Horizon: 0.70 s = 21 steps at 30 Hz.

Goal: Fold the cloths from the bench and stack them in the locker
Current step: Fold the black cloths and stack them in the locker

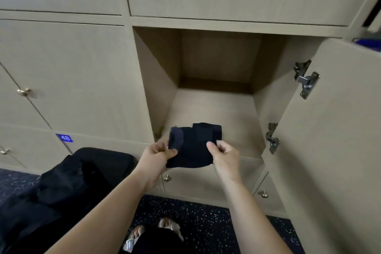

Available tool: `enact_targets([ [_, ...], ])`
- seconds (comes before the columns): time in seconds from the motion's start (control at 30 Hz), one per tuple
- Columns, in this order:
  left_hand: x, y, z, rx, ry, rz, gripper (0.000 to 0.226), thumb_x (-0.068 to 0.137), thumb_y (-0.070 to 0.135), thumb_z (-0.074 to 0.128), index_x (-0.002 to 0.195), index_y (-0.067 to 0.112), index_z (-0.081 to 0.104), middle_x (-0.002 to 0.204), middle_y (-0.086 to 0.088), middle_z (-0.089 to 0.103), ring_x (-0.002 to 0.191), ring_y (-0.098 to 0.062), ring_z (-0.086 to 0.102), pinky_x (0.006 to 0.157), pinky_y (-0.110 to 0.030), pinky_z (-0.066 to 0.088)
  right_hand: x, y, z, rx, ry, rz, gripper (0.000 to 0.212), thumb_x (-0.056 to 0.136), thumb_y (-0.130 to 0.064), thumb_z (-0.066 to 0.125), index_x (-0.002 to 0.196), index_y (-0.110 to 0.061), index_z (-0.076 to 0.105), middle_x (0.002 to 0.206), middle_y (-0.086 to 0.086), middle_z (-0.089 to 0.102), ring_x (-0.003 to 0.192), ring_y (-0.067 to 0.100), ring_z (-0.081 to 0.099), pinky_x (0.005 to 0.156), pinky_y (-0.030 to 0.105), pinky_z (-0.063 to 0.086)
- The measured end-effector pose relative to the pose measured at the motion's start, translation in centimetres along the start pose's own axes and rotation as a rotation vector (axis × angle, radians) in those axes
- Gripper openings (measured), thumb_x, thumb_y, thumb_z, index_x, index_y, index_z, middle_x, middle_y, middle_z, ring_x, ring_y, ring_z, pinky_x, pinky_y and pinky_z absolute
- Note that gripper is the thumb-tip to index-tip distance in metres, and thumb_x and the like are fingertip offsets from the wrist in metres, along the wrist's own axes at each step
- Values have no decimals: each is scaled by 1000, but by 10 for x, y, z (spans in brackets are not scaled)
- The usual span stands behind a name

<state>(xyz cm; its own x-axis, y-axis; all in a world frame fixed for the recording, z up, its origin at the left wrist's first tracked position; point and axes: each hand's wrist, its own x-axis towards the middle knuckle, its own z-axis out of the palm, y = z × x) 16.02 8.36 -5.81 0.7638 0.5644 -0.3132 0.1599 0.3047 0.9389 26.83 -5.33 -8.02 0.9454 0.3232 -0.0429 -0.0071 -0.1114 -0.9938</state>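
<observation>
At the near lip of the open locker (216, 109), a small folded dark cloth (192, 147) is held between both hands, its far edge reaching over the locker's pale wooden floor and its near edge hanging just past the front lip. Whether it touches the wood cannot be told. The left hand (156, 158) pinches the cloth's left edge, thumb on top and fingers curled beneath. The right hand (225, 154) pinches the right edge in the same way. The two hands are apart, with the cloth spanning the gap between them.

To the right, the locker door (329, 140) stands swung open, with two metal hinges (306, 79) along its inner edge. To the near left, a dark padded surface (115, 158) carries a loose heap of black cloths (61, 181). Just beyond it, a blue tag (65, 137) reads 48. Closed doors on the left have small brass knobs (23, 91). Below lies a dark speckled floor (206, 222), where the person's sandalled feet (167, 225) show.
</observation>
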Motion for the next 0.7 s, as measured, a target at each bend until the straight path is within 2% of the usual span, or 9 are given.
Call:
enact_targets([
  [0.03, 12, -8, 4, 33, 40, -12, 14, 93, -3, 56, 104, -8, 63, 102, -18, 73, 95, -29, 70, 81, -39, 57, 6, 7, -3, -34, 14, 10, 44, 74, -40, 63, 74, 3, 56, 69, 21, 58, 61, 25, 46, 60, 37, 44],
  [0.1, 33, -18, 15, 95, 92, -16, 5, 91, -2, 60, 90, -6, 64, 94, -17, 73, 94, -32, 69, 86, -44, 56, 21, 19, -10, -118, 44, 29, 26, 83, -25, 66, 70, -3, 60, 68, 17, 62, 60, 24, 51, 60, 36, 47],
  [0.2, 60, -27, 33, 174, 75, 1, 15, 91, -2, 62, 87, 7, 74, 89, -9, 76, 90, -25, 71, 82, -35, 56, 46, 36, -19, -209, 82, 36, 33, 88, -14, 65, 58, -17, 52, 58, -3, 54, 56, 12, 47, 51, 18, 35],
  [0.3, 91, -30, 45, 263, 68, 25, 20, 89, 2, 66, 82, 20, 74, 81, 1, 77, 86, -19, 72, 83, -32, 56, 74, 50, -21, -218, 97, 37, 25, 88, -13, 67, 65, -18, 60, 70, 0, 65, 68, 18, 60, 60, 24, 43],
  [0.37, 113, -28, 51, 293, 83, 57, 20, 88, 3, 69, 78, 20, 74, 75, 5, 75, 82, -16, 70, 82, -30, 55, 95, 55, -21, -218, 110, 36, 23, 88, -12, 68, 67, -19, 61, 72, -2, 65, 70, 16, 60, 61, 21, 42],
  [0.47, 142, -21, 60, 305, 78, 87, 17, 87, 2, 69, 79, 17, 73, 77, 3, 73, 77, -13, 68, 77, -25, 53, 126, 55, -20, -209, 110, 23, 11, 88, -11, 69, 77, -9, 67, 73, 0, 64, 65, 11, 56, 54, 9, 38],
  [0.53, 160, -17, 63, 306, 79, 89, 16, 88, 1, 68, 80, 15, 72, 78, 1, 73, 74, -14, 68, 70, -23, 53, 146, 54, -18, -196, 102, 30, 8, 87, -10, 69, 82, -4, 69, 75, 2, 64, 65, 11, 55, 51, 7, 38],
  [0.7, 185, -20, 63, 277, 87, 83, 10, 87, -1, 68, 84, 9, 71, 75, 1, 71, 64, -5, 66, 54, -13, 50, 173, 66, -11, -143, 81, 86, 14, 88, -10, 68, 74, -13, 66, 69, -4, 65, 61, 9, 57, 49, 8, 41],
])
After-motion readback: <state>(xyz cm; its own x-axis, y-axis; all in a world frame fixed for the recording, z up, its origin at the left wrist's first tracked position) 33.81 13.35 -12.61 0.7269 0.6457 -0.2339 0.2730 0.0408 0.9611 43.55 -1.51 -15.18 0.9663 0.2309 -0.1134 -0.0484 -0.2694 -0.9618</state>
